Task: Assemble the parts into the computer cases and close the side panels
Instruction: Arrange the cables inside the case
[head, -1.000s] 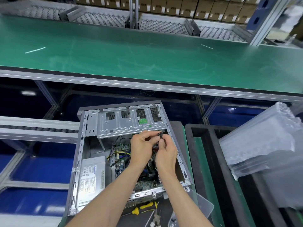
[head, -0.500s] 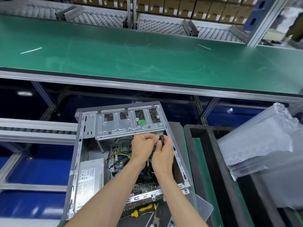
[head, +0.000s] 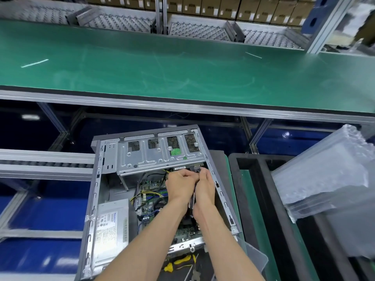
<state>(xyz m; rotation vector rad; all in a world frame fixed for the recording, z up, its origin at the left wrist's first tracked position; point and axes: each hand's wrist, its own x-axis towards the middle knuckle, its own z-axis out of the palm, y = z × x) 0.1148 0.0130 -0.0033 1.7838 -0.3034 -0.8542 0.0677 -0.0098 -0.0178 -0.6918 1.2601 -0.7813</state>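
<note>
The computer case (head: pixel 162 199) lies on its side with the side open, on a dark mat just in front of the person. Inside it there is a silver power supply (head: pixel 112 230) at the near left, a green circuit board (head: pixel 151 195) in the middle, and a metal drive cage (head: pixel 158 157) across the far end.

Both hands are deep inside the case, at its far right corner, just under the edge of the drive cage. The left hand (head: pixel 179 184) has curled fingers and its grip closes on a small dark plug (head: pixel 197 169) with cables. The right hand (head: pixel 205 188) touches the left one; its fingers also pinch the same plug from the right side. So the plug sits between the two grips, right against the cage edge and close to the right wall of the case.

Behind the case runs a long green table (head: pixel 182 67). To the right stands a black tray (head: pixel 263 199), and a stack of clear plastic bags (head: pixel 328 175) leans over it.
</note>
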